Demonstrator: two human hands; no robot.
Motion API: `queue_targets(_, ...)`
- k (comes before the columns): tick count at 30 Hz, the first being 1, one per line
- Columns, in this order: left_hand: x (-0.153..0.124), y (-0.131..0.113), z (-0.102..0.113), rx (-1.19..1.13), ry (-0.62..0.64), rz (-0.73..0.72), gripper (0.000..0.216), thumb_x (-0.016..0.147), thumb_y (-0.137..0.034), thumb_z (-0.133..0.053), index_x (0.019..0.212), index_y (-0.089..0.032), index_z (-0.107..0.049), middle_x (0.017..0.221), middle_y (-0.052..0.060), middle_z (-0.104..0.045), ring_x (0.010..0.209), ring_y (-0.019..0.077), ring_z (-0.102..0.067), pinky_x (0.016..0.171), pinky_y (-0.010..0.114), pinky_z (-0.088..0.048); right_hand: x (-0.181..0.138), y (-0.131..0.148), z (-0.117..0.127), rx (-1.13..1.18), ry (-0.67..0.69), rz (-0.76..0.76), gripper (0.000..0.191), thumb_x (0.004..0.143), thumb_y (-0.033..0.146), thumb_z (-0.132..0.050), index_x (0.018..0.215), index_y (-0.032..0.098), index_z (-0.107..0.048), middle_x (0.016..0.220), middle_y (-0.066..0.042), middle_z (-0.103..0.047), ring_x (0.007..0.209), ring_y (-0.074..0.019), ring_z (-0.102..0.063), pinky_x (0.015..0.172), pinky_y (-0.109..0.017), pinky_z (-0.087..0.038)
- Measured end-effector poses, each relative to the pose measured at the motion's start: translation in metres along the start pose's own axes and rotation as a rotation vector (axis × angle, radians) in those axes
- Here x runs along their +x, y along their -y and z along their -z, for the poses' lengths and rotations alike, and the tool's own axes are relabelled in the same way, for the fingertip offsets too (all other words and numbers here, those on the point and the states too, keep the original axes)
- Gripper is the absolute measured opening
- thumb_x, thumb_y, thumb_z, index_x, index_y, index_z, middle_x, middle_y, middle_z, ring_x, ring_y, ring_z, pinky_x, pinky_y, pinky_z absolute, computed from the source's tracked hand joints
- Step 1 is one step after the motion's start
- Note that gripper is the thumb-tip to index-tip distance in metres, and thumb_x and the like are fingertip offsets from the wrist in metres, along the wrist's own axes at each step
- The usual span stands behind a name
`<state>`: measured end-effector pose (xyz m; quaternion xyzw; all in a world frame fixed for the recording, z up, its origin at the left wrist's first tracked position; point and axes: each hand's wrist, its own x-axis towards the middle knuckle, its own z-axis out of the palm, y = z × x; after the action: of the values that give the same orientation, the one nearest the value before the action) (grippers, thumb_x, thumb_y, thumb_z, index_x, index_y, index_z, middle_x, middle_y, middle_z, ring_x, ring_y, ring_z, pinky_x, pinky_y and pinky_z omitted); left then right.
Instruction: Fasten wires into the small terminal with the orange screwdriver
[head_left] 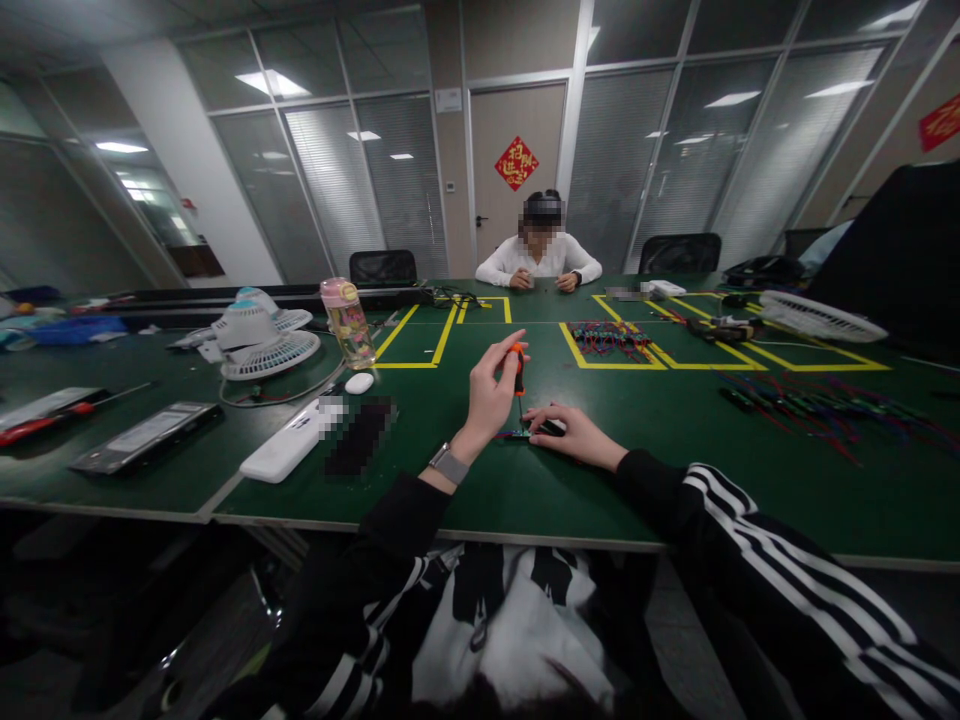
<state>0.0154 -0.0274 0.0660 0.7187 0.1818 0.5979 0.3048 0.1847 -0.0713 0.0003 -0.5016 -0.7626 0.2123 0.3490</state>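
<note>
My left hand [489, 392] is closed round the orange handle of a small screwdriver [518, 368], held upright with its tip down on a small part [534, 432] on the green table [420, 480]. My right hand [571, 432] lies on the table with its fingers pressed on that small dark part, holding it in place. A watch sits on my left wrist. Both sleeves are black with white stripes.
A white power bank [283, 447], a dark blurred object, a white mouse [358, 382], a bottle [347, 322] and white fans [259, 340] lie to the left. Bundles of coloured wires [609, 338] lie in yellow-taped squares and at the right. Another person [540, 258] sits across the table.
</note>
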Motion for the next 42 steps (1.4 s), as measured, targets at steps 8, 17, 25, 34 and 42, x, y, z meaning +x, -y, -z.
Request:
queue_targets(8,-0.0003,-0.0012,0.0012,0.095,-0.026,-0.052,0.026,0.094,-0.028,-0.050,0.115,-0.023,-0.065,0.107,0.006,-0.060,0.097,0.0151,-0.059,0.086,0.027,-0.049,-0.0004,0.0021,0.0006,-0.011,0.002,0.012,0.017,0.076,0.037,-0.068,0.083,0.022,-0.068,0.115,-0.009,-0.072,0.115,-0.0290,-0.063,0.113,-0.059,-0.022)
queue_targets(17,-0.0002,-0.0008,0.0000,0.056,-0.042,-0.017,0.028,0.092,-0.025,-0.053,0.118,-0.021,-0.062,0.102,0.006,-0.063,0.089,0.0138,-0.061,0.081,0.026,-0.050,-0.0009,0.0019,0.0005,0.001,0.000,0.004,0.018,0.076,0.038,-0.068,0.085,0.022,-0.069,0.115,-0.008,-0.072,0.116,-0.0294,-0.062,0.114,-0.059,-0.021)
queue_targets(25,-0.0010,-0.0021,0.0011,0.058,-0.030,-0.011,0.030,0.095,-0.028,-0.047,0.121,-0.023,-0.061,0.107,0.006,-0.060,0.092,0.0142,-0.059,0.082,0.027,-0.048,-0.0006,0.0032,0.0011,0.000,0.000,0.004,0.018,0.077,0.039,-0.067,0.084,0.022,-0.069,0.114,-0.009,-0.072,0.115,-0.0289,-0.063,0.114,-0.059,-0.021)
queue_targets(34,-0.0006,-0.0026,0.0004,0.113,-0.065,-0.054,0.025,0.088,-0.029,-0.061,0.110,-0.021,-0.067,0.096,0.004,-0.059,0.086,0.0133,-0.058,0.079,0.025,-0.048,-0.0001,0.0012,0.0005,-0.003,0.005,0.008,0.019,0.079,0.040,-0.066,0.084,0.022,-0.070,0.114,-0.008,-0.072,0.114,-0.0291,-0.063,0.113,-0.060,-0.021)
queue_targets(42,-0.0005,-0.0012,0.0005,-0.022,0.020,0.027,0.034,0.098,-0.029,-0.040,0.127,-0.024,-0.057,0.112,0.007,-0.065,0.095,0.0159,-0.063,0.084,0.030,-0.050,0.0001,0.0007,0.0005,0.006,0.004,0.009,0.020,0.079,0.041,-0.066,0.085,0.022,-0.070,0.115,-0.009,-0.072,0.114,-0.0285,-0.063,0.113,-0.060,-0.020)
